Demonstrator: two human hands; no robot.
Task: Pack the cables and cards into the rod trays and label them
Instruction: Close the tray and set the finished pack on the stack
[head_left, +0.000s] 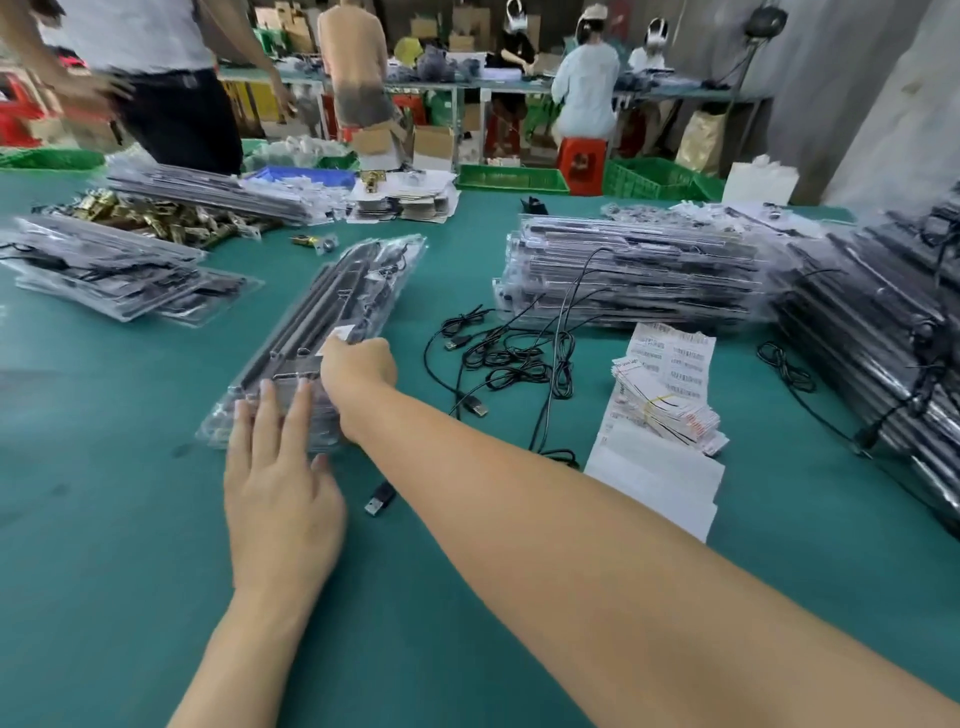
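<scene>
Clear plastic rod tray (332, 312) on green worktop (104, 519) is pressed by left hand (280, 488), fingers straight. Small white label (340, 332) is pinched by right hand (358, 364). Loose black cables (509, 353) are judged unpacked.

Tray (332, 312) under both hands: left hand (280, 467) on its near end, right hand (358, 364) beyond, at a label (338, 332) on the tray. Plug (379, 500) right of left hand. Cables (509, 358) right of right hand, cards (665, 384) further right, stack (634, 270) behind.

table (104, 519) teal | cables (509, 358) blk | labels (670, 358) wht w/ barcodes | crates (511, 178) grn
</scene>
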